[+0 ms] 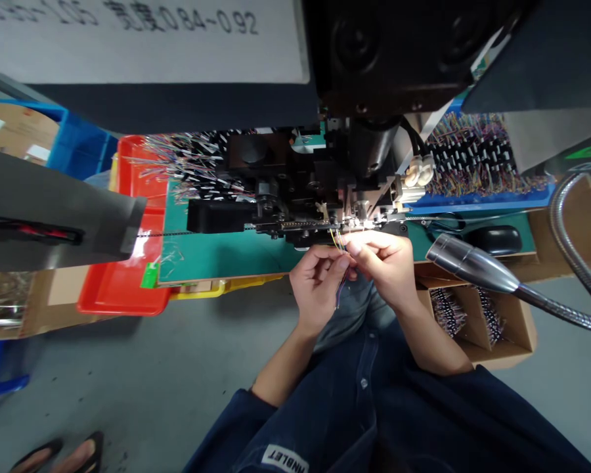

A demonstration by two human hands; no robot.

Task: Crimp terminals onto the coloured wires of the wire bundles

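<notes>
Both hands meet in front of a black crimping machine with a bright light at its working point. Between thumb and fingers my left hand pinches a small bundle of thin coloured wires, whose ends hang below the fingers. My right hand is closed on the same bundle, close to the machine's lit jaw. A few yellow and dark wire ends stick up between the hands toward the machine. A thin terminal strip runs from the left into the machine.
Wire bundles fill a red tray at left and a blue tray at right. A gooseneck lamp reaches in from the right, near a black mouse. Below it, a cardboard box holds more wires. A green mat covers the bench.
</notes>
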